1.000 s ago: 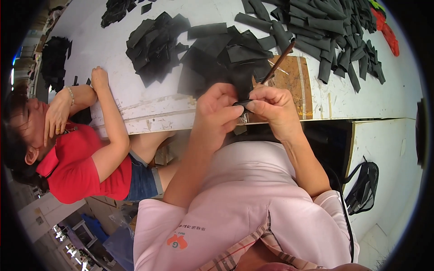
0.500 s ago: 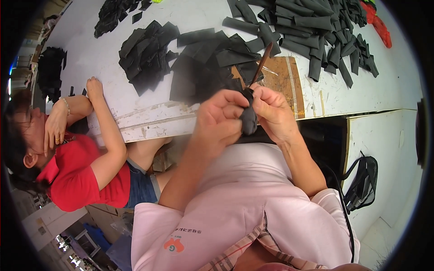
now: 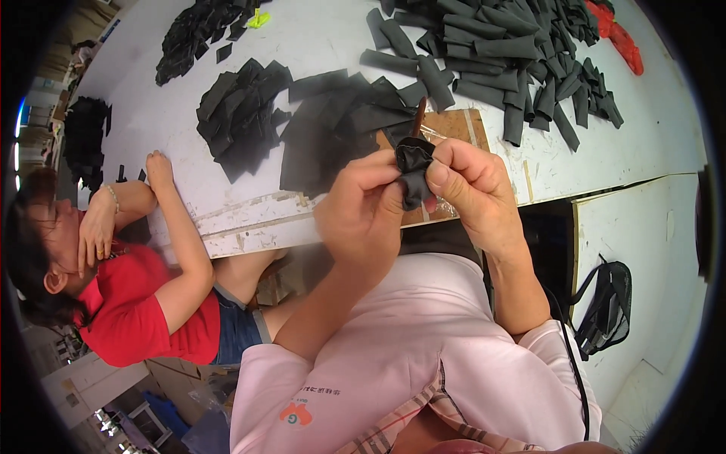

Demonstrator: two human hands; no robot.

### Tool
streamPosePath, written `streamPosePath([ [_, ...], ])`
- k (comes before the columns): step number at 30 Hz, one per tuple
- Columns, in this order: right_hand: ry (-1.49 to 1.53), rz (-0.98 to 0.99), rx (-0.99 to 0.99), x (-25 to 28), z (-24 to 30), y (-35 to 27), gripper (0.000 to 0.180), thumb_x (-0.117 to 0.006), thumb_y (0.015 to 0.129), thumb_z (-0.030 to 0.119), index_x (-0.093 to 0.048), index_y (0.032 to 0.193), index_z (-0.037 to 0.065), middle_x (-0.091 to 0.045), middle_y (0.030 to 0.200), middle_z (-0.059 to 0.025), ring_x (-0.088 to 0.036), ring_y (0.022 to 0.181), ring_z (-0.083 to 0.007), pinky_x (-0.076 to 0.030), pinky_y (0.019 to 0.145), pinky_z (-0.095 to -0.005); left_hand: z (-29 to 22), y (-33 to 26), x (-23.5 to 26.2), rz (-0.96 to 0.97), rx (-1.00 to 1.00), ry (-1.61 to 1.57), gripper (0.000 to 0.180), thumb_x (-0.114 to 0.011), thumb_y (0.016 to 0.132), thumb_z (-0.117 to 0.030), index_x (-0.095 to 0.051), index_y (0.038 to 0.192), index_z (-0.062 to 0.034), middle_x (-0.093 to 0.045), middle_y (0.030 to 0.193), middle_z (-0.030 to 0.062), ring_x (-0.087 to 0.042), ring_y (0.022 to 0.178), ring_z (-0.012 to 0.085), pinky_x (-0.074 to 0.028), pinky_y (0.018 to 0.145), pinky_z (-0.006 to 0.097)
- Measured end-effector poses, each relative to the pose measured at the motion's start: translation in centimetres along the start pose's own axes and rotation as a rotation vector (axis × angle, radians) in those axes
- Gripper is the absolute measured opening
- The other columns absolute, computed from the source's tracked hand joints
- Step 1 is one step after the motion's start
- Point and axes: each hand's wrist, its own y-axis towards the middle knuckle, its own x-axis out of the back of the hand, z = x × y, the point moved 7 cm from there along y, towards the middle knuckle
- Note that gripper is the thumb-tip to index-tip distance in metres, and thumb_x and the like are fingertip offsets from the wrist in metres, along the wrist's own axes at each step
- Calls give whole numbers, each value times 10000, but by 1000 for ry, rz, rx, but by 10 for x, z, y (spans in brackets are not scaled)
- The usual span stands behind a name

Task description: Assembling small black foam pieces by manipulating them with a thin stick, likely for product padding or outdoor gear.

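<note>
Both my hands hold a small black fabric tube (image 3: 414, 159) above the table's front edge. Its rim stands open and a shiny inner side shows, while the lower part is bunched. My left hand (image 3: 363, 208) pinches it from the left between thumb and fingers. On the other side, my right hand (image 3: 478, 189) grips the rim with thumb and forefinger. A thin brown stick (image 3: 420, 117) juts up just behind the tube; its lower end is hidden, so I cannot tell whether it sits inside. Flat black fabric pieces (image 3: 318, 144) lie beyond my left hand.
A brown board (image 3: 457, 129) lies beneath the work. Black tubes (image 3: 495, 64) are heaped at the far right beside red plastic (image 3: 624, 45). More black pieces (image 3: 240, 121) are piled to the left. A person in a red shirt (image 3: 151, 303) leans on the table. A mesh bag (image 3: 609, 310) hangs at right.
The tube's rim has come up between my hands and now gapes; before, it hung as a dark bundle. Less of the stick shows, and it stands more upright. My right hand has shifted right.
</note>
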Motion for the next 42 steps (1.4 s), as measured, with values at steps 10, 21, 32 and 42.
streamPosePath([
  [10,-185,-36,303,-4,65,12,105,-533,792,63,-504,718,-6,-519,787,-67,-485,714,-101,-392,606,-225,-18,31,-40,436,635,-1041,368,-561,668,54,-380,983,-1,-546,831,118,-503,551,75,-339,389,167],
  [21,-308,-141,50,21,39,45,232,-507,828,179,-501,690,-7,-495,612,-5,-431,563,-49,-350,477,-191,14,55,-14,109,454,-429,326,-481,783,33,-429,1103,76,-579,757,108,-417,433,30,-335,379,151],
  [32,98,28,-108,17,12,57,237,-510,841,236,-514,680,63,-497,608,4,-422,492,-44,-333,443,-161,46,51,-30,105,1011,-1244,181,-421,844,-14,-483,1011,16,-509,621,21,-313,347,12,-246,326,163],
  [42,99,80,-240,20,-17,48,290,-513,834,273,-510,657,43,-474,566,1,-424,504,-61,-333,455,-184,48,40,-28,221,960,-1141,338,-374,852,-21,-350,1172,83,-514,715,45,-337,388,17,-287,361,164],
])
